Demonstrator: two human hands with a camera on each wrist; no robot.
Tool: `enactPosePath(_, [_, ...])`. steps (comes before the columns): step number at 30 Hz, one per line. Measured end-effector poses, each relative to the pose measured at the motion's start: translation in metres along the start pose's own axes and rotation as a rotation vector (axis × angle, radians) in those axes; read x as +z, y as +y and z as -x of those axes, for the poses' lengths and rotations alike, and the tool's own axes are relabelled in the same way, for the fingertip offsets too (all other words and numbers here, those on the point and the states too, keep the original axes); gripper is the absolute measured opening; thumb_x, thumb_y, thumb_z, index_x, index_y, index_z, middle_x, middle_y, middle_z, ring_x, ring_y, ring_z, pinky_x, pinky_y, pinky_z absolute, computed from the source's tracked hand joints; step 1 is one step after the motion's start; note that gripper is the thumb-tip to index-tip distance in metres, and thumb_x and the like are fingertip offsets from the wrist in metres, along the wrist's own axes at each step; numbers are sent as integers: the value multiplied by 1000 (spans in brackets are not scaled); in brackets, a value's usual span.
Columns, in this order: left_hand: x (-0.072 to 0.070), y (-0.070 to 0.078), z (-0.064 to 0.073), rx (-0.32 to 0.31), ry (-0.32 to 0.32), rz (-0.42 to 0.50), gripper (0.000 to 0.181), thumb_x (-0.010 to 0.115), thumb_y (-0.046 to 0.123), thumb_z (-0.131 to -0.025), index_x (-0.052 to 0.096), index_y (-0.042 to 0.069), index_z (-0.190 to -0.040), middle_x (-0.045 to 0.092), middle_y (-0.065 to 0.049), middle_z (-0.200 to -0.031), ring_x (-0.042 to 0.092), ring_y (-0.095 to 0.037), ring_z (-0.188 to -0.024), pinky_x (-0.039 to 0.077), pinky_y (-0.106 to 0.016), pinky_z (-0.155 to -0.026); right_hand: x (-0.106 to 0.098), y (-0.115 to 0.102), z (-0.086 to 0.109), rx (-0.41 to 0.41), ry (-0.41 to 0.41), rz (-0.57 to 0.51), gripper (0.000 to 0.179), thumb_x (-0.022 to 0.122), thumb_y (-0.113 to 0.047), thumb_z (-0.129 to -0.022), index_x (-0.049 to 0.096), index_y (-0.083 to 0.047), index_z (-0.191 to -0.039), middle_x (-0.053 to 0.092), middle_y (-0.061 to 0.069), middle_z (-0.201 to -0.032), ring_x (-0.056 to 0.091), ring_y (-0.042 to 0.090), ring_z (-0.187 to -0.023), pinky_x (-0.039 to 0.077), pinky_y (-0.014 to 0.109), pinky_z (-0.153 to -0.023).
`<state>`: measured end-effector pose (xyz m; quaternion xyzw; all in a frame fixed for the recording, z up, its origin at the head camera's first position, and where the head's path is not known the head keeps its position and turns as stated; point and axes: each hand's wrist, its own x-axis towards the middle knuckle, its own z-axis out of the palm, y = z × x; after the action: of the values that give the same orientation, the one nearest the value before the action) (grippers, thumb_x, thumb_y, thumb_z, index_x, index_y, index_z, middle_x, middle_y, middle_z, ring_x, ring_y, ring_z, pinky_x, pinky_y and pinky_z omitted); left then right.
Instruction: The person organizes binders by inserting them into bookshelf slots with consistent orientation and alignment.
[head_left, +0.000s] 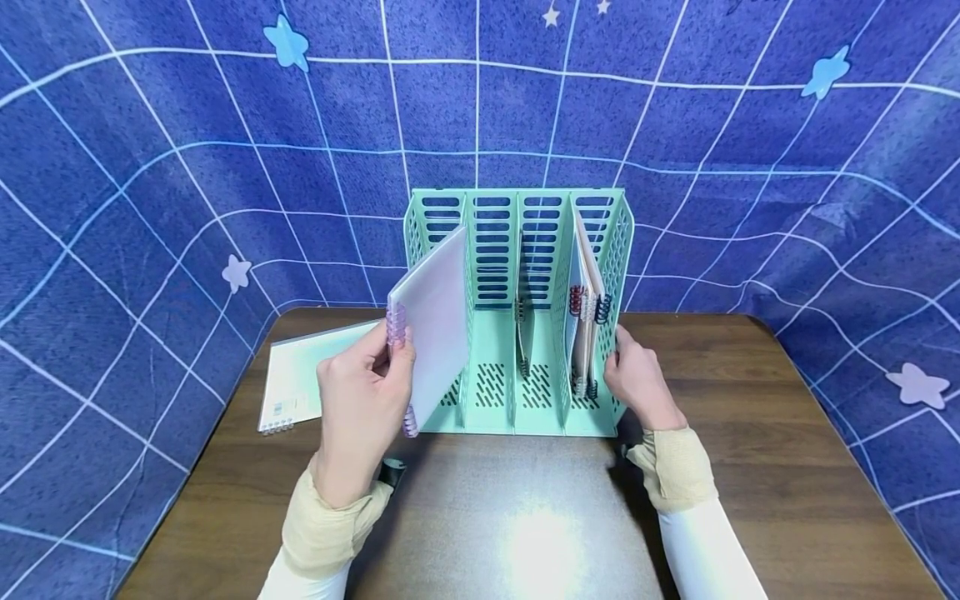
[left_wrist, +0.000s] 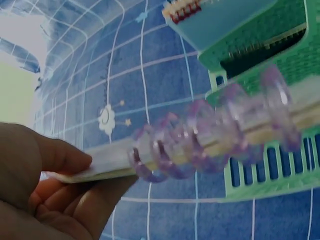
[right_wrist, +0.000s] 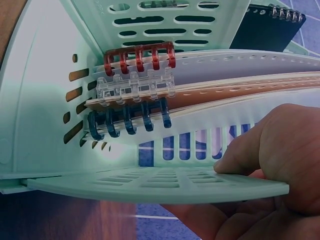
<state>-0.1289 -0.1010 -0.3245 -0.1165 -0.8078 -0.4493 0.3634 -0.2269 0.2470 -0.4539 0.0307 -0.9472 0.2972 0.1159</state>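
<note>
My left hand (head_left: 367, 396) pinches a notebook (head_left: 438, 321) with a pale cover and purple binding rings (left_wrist: 195, 140) by its ringed edge. The notebook stands upright before the leftmost slot of a mint green file rack (head_left: 491, 417), overlapping it in the head view. At the rack's right side, my right hand (head_left: 641, 375) grips the outer wall (right_wrist: 165, 185) between thumb and fingers. Several ring-bound notebooks (head_left: 585, 333) stand in the rightmost slot, with red, clear and dark blue rings (right_wrist: 130, 120). A dark-covered notebook (head_left: 525, 317) leans in a middle slot.
A pale green and white spiral notebook (head_left: 300, 379) lies flat on the brown wooden table (head_left: 720, 392), left of the rack. Behind the table hangs a blue cloth (head_left: 480, 108) with grid lines and stars.
</note>
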Motion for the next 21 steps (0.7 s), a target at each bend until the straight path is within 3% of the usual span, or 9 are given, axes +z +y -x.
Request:
enactPosePath(6, [14, 6, 3, -51, 11, 46, 15, 65, 9, -98, 77, 8, -88, 77, -5, -79, 69, -11, -63, 44, -16, -44, 0, 0, 0, 7, -6, -2, 48, 44, -4, -98, 48, 2, -145, 66, 26, -100, 59, 38, -75, 49, 54, -69])
enactPosePath(10, [22, 9, 5, -55, 11, 65, 14, 65, 8, -97, 79, 8, -94, 77, -4, -79, 65, -9, -59, 43, -16, -42, 0, 1, 0, 4, 0, 2, 48, 45, -4, -98, 48, 2, -146, 67, 27, -102, 61, 40, -78, 50, 56, -71])
enactPosePath(21, [39, 20, 9, -66, -6, 118, 14, 65, 7, -96, 77, 7, -89, 74, -2, -70, 59, -6, -53, 38, -18, -38, -1, -2, 0, -2, 0, -6, 47, 45, -3, -97, 49, 3, -144, 66, 26, -97, 60, 38, -75, 51, 56, -70])
